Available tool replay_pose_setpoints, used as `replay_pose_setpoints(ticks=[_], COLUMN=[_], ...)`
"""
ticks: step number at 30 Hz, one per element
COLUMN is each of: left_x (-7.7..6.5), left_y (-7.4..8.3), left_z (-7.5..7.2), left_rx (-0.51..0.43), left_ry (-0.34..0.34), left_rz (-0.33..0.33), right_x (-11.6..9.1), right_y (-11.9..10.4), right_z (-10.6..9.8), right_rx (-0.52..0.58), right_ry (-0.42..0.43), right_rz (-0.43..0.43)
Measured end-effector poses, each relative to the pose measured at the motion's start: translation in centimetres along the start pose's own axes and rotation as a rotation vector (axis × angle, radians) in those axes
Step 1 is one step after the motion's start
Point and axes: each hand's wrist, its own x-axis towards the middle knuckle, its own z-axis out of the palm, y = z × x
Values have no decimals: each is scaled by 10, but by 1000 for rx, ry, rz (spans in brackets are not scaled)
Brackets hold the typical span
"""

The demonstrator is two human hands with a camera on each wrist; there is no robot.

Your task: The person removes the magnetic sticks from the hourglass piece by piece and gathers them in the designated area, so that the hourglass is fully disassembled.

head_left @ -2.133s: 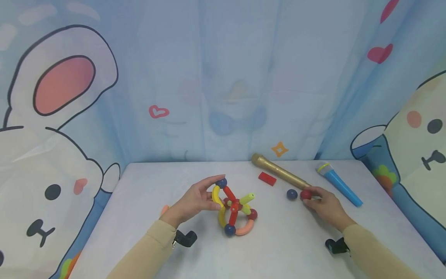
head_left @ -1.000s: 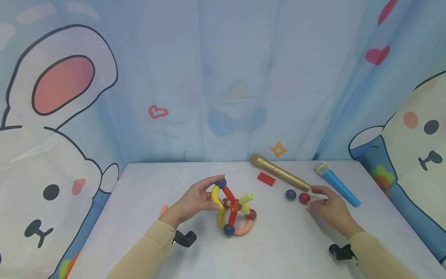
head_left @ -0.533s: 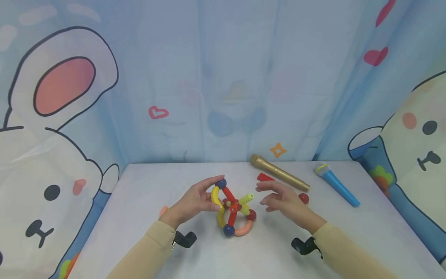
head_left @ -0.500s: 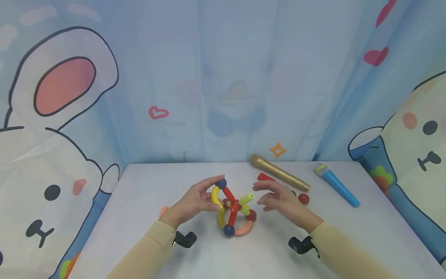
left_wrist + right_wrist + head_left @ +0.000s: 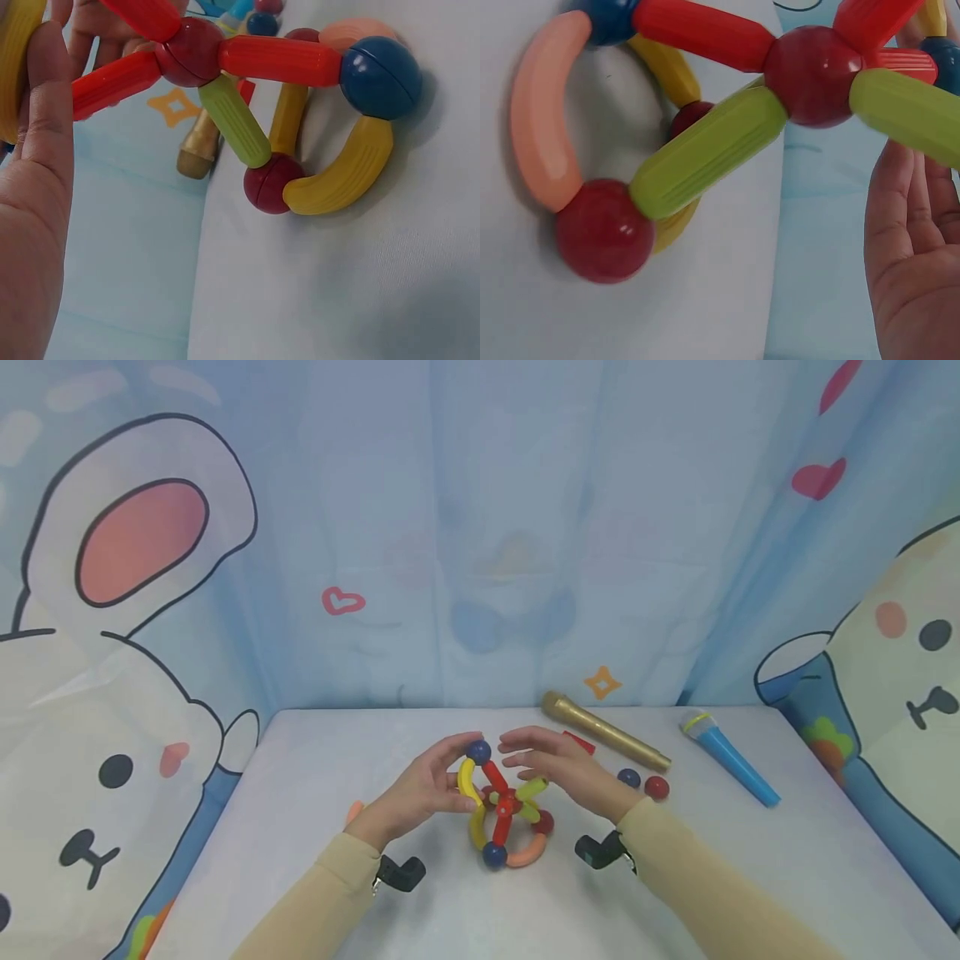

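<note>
Though loosely parted and empty, right fingers (image 5: 536, 740) beside the ball-and-stick toy (image 5: 507, 802) (left fingers (image 5: 446, 750) around its upper yellow stick (image 5: 466, 776)).

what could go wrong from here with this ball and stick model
1. The right hand is close over the model, so it might knock the green stick that juts out with a free end.
2. The left hand holds the model high on one side, by the yellow curved pieces; a hard push could tilt it or pop a joint.
3. The loose blue ball and red ball could roll if the right sleeve brushes them.
</note>
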Motion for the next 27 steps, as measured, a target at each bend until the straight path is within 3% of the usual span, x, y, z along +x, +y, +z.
replay_pose_setpoints(ticks=[9, 17, 27], left_x=[-3, -5, -4], left_y=[1, 1, -4], left_z=[0, -1, -4], left_rx=[32, 89, 89], left_ry=[22, 62, 43], left_rz=[-39, -83, -51], right_x=[9, 13, 19], right_y=[-8, -10, -13], right_z=[13, 16, 20], right_rx=[-19, -28, -144], right_ry=[-15, -24, -40], right_rz=[58, 48, 9])
